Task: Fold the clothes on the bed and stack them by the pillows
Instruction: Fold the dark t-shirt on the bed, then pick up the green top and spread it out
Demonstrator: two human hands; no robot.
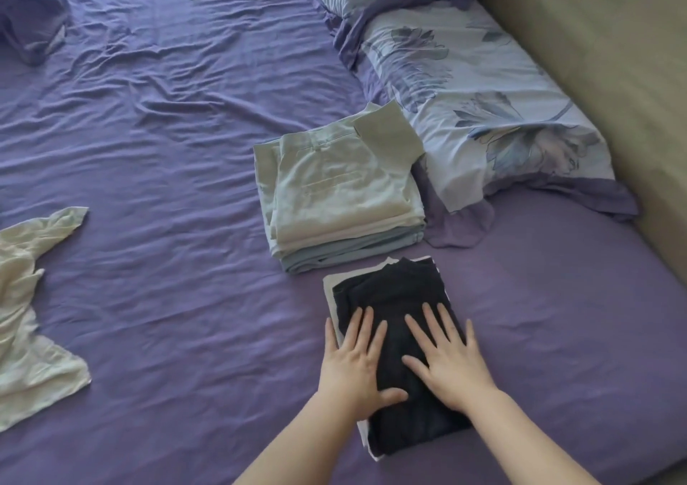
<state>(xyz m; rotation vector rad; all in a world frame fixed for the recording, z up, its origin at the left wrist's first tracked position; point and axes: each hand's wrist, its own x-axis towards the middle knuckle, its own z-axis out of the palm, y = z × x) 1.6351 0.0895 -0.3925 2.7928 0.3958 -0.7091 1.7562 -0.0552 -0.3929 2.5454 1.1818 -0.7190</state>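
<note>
While both palms lie flat on the dark folded garment (403, 339), I read this as the pressing step, smoothing the fold down before it goes anywhere. My left hand (353, 367) rests on its left half, fingers straight and spread, the thumb lying along the near edge; my right hand (451, 365) rests on the right half, fingers likewise straight and splayed, gripping nothing. Under the dark piece a white layer (331, 298) peeks out at the left and far edges; I cannot tell whether it is a second garment or a lining.

Just beyond the dark garment sits the folded stack (342, 194), pale green and white pieces on top, a blue one at the bottom, and that stack touches the corner of the floral pillow (479, 112). Well to the left of the stack an unfolded cream garment (29, 306) sprawls on the purple bed sheet (167, 150), and far beyond it, at the top left corner, a crumpled bluish bundle (29, 12) waits too.

So the job looks partly done. Next, I judge, the dark bundle needs a grip from both sides, fingers slid under the edges so the fold holds, then a lift onto the stack. The pile is already slightly uneven, so square placement matters.
</note>
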